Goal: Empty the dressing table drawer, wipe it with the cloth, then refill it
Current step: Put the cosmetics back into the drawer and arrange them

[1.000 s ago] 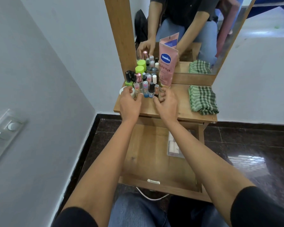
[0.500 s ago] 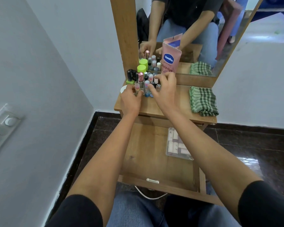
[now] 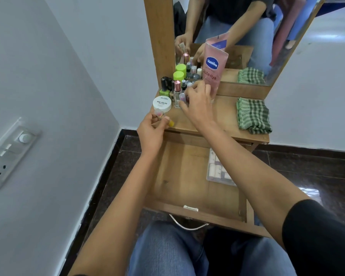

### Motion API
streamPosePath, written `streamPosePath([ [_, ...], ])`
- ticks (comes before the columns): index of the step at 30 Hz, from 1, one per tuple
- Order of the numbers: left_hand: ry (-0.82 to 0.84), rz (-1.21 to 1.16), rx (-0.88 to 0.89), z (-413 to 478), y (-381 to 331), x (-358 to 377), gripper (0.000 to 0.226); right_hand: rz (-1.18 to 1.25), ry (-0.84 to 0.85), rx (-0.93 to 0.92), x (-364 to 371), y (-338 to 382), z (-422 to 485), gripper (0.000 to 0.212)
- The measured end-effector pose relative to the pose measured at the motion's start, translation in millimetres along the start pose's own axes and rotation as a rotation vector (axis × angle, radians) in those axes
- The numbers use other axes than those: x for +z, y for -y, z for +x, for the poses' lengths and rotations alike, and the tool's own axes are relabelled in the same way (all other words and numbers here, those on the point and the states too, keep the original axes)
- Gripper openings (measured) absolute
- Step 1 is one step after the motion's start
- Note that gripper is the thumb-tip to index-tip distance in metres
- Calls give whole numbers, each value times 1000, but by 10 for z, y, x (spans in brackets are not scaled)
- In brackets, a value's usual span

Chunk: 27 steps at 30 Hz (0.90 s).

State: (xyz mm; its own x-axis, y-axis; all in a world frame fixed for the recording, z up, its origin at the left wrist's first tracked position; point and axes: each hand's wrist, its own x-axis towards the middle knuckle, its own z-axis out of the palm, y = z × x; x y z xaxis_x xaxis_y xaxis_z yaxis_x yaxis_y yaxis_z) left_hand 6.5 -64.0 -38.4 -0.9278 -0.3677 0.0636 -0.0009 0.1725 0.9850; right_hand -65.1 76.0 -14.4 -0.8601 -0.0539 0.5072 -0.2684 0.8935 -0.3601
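Observation:
The wooden drawer (image 3: 179, 176) is pulled open below the dressing table top (image 3: 223, 120); a clear case of pale rolls (image 3: 217, 170) lies at its right side. My left hand (image 3: 151, 128) holds small bottles, one with a yellow end (image 3: 171, 122), just off the table's front left edge. My right hand (image 3: 197, 104) reaches into the cluster of small cosmetic bottles (image 3: 177, 90), fingers curled round some of them. A pink Vaseline tube (image 3: 214, 70) leans on the mirror. The green checked cloth (image 3: 253, 116) lies folded at the right of the top.
A white nail polish remover jar (image 3: 162, 103) stands at the table's left front corner. The mirror (image 3: 247, 36) rises behind the table. A grey wall with a switch panel (image 3: 10, 154) is close on the left. Dark tiled floor (image 3: 307, 172) lies right of the drawer.
My left hand has drawn back from the bottle cluster towards the table's front edge with small bottles in it, uncovering the white jar. My right hand stays among the bottles.

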Motion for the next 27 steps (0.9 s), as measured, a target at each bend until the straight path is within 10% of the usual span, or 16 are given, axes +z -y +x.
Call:
streamPosePath([
  [8,171,-4,28,-253,171,-427,11,452,-180,-163,-168,-17,-673,12],
  [19,740,591,155,-517,425,-983,13,729,773,-101,6,-177,-1796,11],
  [27,847,872,204,-656,510,-1097,16,677,1023,-144,109,13,-1817,9],
])
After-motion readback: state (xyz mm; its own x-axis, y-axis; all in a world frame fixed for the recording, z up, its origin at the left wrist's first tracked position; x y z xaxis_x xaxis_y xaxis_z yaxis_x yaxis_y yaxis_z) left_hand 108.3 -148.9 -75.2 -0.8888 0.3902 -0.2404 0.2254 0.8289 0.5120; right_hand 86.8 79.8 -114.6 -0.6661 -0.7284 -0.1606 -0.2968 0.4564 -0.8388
